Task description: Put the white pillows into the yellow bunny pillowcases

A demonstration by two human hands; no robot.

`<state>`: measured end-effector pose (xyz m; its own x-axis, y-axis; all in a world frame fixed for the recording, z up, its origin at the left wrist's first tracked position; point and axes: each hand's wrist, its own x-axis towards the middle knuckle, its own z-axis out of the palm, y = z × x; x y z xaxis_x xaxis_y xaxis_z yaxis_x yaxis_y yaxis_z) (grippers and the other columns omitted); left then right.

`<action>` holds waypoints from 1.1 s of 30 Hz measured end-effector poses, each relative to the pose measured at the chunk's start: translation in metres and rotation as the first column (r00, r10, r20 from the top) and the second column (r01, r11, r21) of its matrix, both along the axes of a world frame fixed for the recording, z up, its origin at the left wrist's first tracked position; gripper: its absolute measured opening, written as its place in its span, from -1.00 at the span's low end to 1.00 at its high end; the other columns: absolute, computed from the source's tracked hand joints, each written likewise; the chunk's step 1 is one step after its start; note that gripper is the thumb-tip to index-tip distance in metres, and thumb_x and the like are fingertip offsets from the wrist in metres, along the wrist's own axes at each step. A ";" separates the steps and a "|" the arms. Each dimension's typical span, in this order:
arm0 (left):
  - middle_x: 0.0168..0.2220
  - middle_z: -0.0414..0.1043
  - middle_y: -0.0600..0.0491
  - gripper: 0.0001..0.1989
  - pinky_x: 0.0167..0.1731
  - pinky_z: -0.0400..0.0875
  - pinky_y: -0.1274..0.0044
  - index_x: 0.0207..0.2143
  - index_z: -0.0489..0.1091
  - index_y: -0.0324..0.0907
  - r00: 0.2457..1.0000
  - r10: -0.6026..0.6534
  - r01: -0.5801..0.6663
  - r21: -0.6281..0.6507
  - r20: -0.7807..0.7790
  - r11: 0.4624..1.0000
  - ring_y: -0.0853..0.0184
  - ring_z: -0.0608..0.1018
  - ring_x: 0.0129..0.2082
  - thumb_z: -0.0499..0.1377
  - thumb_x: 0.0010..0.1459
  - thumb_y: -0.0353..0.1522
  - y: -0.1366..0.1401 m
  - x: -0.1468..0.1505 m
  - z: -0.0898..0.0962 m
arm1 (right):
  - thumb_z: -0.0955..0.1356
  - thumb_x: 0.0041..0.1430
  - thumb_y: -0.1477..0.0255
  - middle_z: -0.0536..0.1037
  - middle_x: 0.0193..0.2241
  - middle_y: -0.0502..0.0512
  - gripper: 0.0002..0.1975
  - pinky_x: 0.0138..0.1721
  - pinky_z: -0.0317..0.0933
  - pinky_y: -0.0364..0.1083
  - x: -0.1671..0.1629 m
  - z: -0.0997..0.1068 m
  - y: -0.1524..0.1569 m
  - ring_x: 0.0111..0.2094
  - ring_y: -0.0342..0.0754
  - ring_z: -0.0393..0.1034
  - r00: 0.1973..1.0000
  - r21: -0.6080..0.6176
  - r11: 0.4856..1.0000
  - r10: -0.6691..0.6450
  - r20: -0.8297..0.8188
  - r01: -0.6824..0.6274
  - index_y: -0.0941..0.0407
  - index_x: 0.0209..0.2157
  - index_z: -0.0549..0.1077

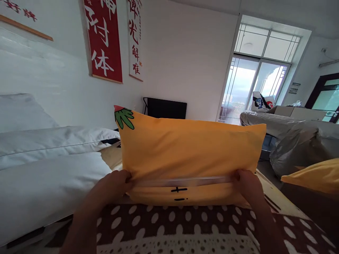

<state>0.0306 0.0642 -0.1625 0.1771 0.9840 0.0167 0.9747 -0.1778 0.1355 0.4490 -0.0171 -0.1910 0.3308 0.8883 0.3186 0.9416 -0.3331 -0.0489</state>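
A yellow-orange pillow [190,146] stands on its long edge in front of me, with a green leaf print at its upper left corner. Its pillowcase has a long opening across the lower part, and a strip of pale inner fabric shows there. At the left end of that opening my left hand [118,181] pinches the case fabric. My right hand [246,181] grips the fabric at the right end. Both sets of fingers are closed on the cloth, with some fingertips hidden. Black printed marks show on the flap below the opening.
White pillows [53,180] are piled at the left. A brown bedspread with pale dots [172,217] lies under the pillow. Another yellow piece of fabric [317,174] is at the right edge, near a plastic-wrapped bundle [296,148]. A black panel [166,108] stands by the wall.
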 end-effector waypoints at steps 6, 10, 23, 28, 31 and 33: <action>-0.39 0.46 -0.11 -0.73 -0.38 0.19 0.43 -0.51 0.28 -0.17 1.000 -0.031 0.032 0.011 -0.003 0.999 0.13 0.49 -0.34 -0.08 0.04 -0.21 -0.001 -0.005 0.000 | 0.23 0.08 0.32 0.44 -0.13 0.37 -0.65 -0.27 0.20 0.00 0.030 -0.011 0.002 -0.10 0.20 0.36 0.964 -0.024 0.971 -0.237 -0.120 0.236 0.23 -0.15 0.33; -0.39 0.45 -0.11 -0.74 -0.38 0.18 0.45 -0.51 0.28 -0.18 0.998 -0.052 0.052 -0.025 0.031 0.998 0.14 0.49 -0.35 -0.06 0.03 -0.21 -0.001 -0.006 0.000 | 0.24 0.04 0.18 0.46 -0.16 0.41 -0.49 -0.31 0.22 0.02 0.041 -0.012 -0.001 -0.16 0.22 0.42 0.914 -0.105 0.953 -0.303 -0.269 0.285 0.23 -0.06 0.27; -0.35 0.49 -0.15 -0.68 -0.41 0.18 0.48 -0.44 0.31 -0.22 0.993 0.072 -0.067 0.058 -0.093 0.996 0.12 0.50 -0.33 -0.14 0.11 -0.24 -0.020 0.020 0.006 | 0.18 0.18 0.31 0.56 -0.35 0.34 -0.68 -0.46 0.08 -0.13 0.057 -0.029 -0.012 -0.32 0.05 0.47 0.959 -0.261 0.963 -0.133 -0.250 0.065 0.23 -0.37 0.44; -0.36 0.48 -0.10 -0.67 -0.35 0.26 0.42 -0.42 0.32 -0.21 0.991 0.017 -0.011 0.042 -0.135 0.999 0.17 0.50 -0.36 -0.19 0.17 -0.31 -0.042 0.060 0.012 | 0.22 0.14 0.29 0.55 -0.32 0.31 -0.71 -0.46 0.03 -0.14 0.057 -0.019 -0.022 -0.31 0.03 0.44 0.959 -0.239 0.971 -0.092 -0.267 0.026 0.21 -0.36 0.45; -0.27 0.47 -0.08 -0.72 -0.23 0.30 0.39 -0.35 0.38 -0.20 0.927 -0.357 0.362 0.033 -0.111 0.931 0.21 0.49 -0.27 -0.13 0.13 -0.41 -0.068 0.112 0.006 | 0.23 0.14 0.31 0.54 -0.30 0.29 -0.73 -0.47 0.00 -0.13 0.055 -0.012 -0.025 -0.28 0.05 0.43 0.956 -0.231 0.973 -0.087 -0.280 0.021 0.20 -0.34 0.46; -0.22 0.44 -0.02 -0.75 -0.19 0.33 0.40 -0.35 0.37 -0.16 0.763 -0.644 0.646 0.090 -0.057 0.758 0.24 0.47 -0.21 -0.09 0.11 -0.46 -0.087 0.159 -0.001 | 0.23 0.13 0.34 0.54 -0.29 0.27 -0.75 -0.48 -0.02 -0.13 0.055 -0.011 -0.025 -0.29 0.03 0.42 0.955 -0.216 0.976 -0.074 -0.287 0.010 0.19 -0.32 0.45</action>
<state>0.1893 -0.0231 -0.1640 0.7711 0.6296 0.0950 0.6266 -0.7768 0.0631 0.5044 -0.0421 -0.2018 0.4194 0.9077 0.0104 0.8814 -0.4045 -0.2439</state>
